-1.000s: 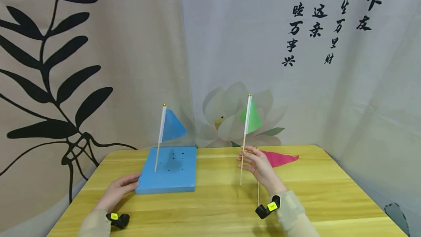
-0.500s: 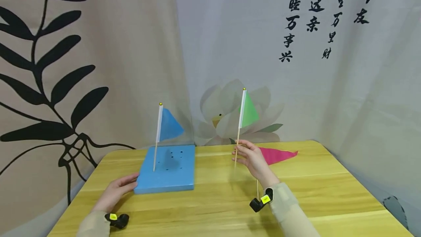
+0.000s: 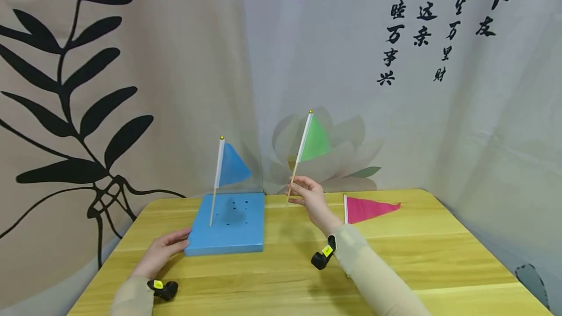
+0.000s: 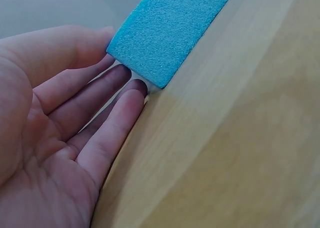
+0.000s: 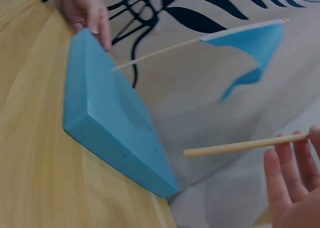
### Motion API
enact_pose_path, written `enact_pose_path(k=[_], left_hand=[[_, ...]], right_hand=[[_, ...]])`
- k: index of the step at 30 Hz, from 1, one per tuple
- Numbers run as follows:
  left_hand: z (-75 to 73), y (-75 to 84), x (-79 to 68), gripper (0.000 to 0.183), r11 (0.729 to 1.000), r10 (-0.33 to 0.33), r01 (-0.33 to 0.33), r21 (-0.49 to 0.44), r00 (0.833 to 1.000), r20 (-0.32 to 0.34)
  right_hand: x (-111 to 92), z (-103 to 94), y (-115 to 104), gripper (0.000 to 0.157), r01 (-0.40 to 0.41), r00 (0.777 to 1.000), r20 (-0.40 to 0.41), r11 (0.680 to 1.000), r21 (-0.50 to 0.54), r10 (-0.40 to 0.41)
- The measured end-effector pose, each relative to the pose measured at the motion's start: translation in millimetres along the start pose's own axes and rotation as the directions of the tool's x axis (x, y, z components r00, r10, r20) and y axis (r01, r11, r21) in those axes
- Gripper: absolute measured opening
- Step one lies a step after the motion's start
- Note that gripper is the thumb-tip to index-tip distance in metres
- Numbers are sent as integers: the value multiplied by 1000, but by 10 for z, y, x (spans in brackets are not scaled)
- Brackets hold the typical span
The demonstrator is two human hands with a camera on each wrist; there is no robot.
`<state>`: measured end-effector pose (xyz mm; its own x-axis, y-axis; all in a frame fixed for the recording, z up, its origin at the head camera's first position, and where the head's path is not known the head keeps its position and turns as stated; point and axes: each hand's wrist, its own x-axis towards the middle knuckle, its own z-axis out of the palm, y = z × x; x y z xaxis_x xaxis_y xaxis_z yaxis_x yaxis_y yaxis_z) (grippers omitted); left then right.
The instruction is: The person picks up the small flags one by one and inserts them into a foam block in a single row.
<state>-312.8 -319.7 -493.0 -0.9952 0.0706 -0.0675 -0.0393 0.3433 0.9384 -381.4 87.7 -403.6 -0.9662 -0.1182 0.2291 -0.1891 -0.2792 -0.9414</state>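
A blue foam board (image 3: 246, 238) with several small holes lies on the table, and a blue flag (image 3: 232, 165) stands in it on a thin stick, tilted slightly. My left hand (image 3: 160, 252) rests against the board's left edge; in the left wrist view its relaxed fingers and thumb touch the foam corner. My right hand (image 3: 311, 201) pinches the wooden stick of a green flag (image 3: 315, 140) above the table, right of the board. The right wrist view shows the stick's bare lower end (image 5: 215, 151) in the air, pointing toward the board. The green cloth is outside that view.
A pink flag (image 3: 369, 209) lies on the wooden table (image 3: 439, 257) to the right, its stick mostly hidden behind my right forearm. A curtain with printed leaves and writing (image 3: 408, 33) hangs behind the table.
My right hand has moved left and away from me toward the board, carrying the green flag higher and tilting it more. My left hand stays against the board.
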Motion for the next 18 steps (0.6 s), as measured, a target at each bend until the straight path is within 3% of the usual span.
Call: enact_pose_path(k=[8, 18], left_hand=[[42, 9, 3, 61, 1000, 19, -19, -14, 1000, -10], [42, 16, -33, 58, 999, 32, -33, -15, 999, -33]], right_hand=[[117, 316, 135, 17, 46, 999, -23, 999, -10, -46], [231, 715, 322, 24, 35, 999, -4, 998, -47, -36]])
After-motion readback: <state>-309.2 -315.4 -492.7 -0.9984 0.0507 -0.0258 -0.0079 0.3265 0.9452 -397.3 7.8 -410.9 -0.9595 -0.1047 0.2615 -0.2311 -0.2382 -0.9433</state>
